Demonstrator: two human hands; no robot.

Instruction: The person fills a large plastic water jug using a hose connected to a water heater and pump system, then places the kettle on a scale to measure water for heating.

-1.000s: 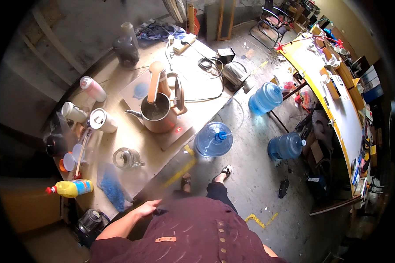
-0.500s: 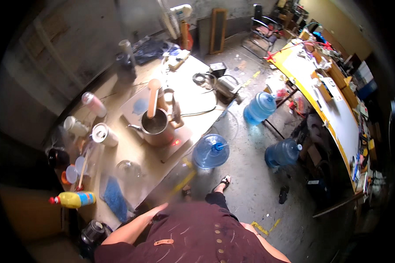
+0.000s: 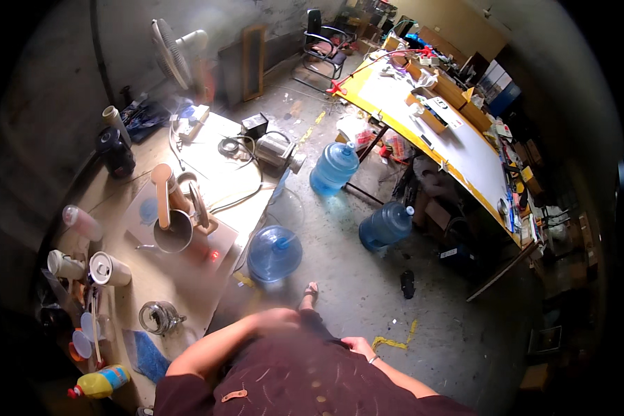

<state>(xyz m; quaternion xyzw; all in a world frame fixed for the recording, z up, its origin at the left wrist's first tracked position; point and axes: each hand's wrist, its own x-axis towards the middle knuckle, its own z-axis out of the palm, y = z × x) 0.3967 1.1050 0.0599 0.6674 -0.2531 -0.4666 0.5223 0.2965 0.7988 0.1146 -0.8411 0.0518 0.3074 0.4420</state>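
Observation:
My left hand (image 3: 279, 319) is in front of my dark maroon shirt (image 3: 284, 374), smeared by motion, so its fingers cannot be made out. My right hand (image 3: 359, 347) is at my right hip beside the shirt's edge; its fingertips are partly hidden. To the left, a steel kettle (image 3: 173, 236) with a wooden handle stands on a flat pale plate (image 3: 218, 243) that shows a red light. A tan, long-handled paddle-shaped thing (image 3: 162, 187) overlaps the kettle's opening. Nearest my left forearm on the table are a glass mug (image 3: 161, 317) and a blue cloth (image 3: 145, 355).
White canisters (image 3: 109, 269) and a yellow bottle (image 3: 100, 382) with a red cap line the table's left side. A large blue water jug (image 3: 275, 254) stands on the floor by the table; two more (image 3: 335, 168) are farther right. A long cluttered worktable (image 3: 437, 139) runs along the right.
The view has swung right, so everything sits farther left in it. My left hand has come up in front of my shirt, and my right hand now shows at my hip.

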